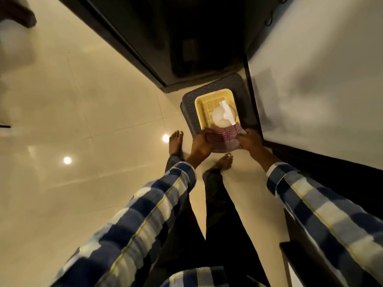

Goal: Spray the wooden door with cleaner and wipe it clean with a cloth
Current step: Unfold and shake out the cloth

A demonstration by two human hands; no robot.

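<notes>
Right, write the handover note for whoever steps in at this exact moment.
Left hand and right hand: both grip the red checked cloth, stretched between them at the near edge of the yellow basket.
Spray bottle: white, standing in the basket, untouched. The basket sits on a dark stool on the floor.
Wooden door: dark, just beyond the stool.
Done: cloth in hand.
Left: take the bottle, spray the door, wipe it.

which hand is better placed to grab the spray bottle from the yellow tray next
Probably the right hand. Both hands hold the checked cloth, but the spray bottle sits toward the right side of the yellow tray, closer to the right hand. The left hand could keep the cloth.
</notes>
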